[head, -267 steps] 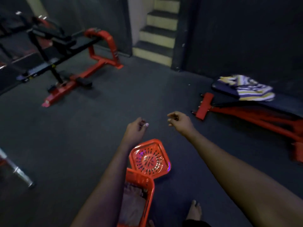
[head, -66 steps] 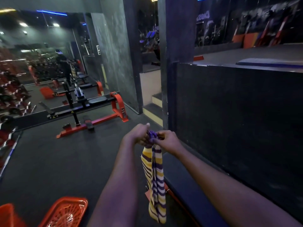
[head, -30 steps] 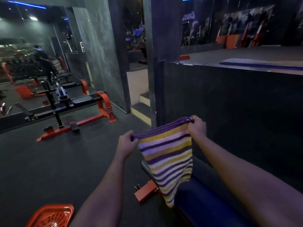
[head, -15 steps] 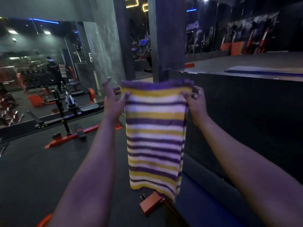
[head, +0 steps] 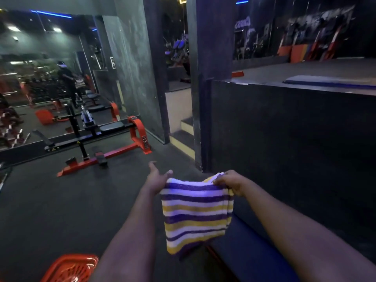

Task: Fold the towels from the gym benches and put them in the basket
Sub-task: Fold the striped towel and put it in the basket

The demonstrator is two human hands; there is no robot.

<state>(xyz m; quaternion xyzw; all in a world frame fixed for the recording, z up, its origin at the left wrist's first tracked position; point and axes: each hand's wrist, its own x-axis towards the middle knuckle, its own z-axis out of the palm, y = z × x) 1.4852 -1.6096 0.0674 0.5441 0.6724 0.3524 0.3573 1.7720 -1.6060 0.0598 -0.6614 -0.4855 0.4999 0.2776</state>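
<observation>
A purple, yellow and white striped towel (head: 195,214) hangs doubled over in front of me, above the near end of a blue padded gym bench (head: 250,253). My right hand (head: 230,181) grips its top right corner with curled fingers. At the top left edge my left hand (head: 157,178) supports the towel, its fingers stretched out straight and the thumb raised. An orange basket (head: 70,268) lies on the floor at the bottom left, partly cut off by the frame.
A red and black bench machine (head: 101,139) stands on the dark floor at the left, before a mirror wall. Steps (head: 183,135) rise beside a pillar (head: 207,78). A dark raised platform wall (head: 284,139) runs along the right.
The towel, held up long and spread half a second ago, is now folded to half its length and lowered. My left hand's fingers have straightened at its edge.
</observation>
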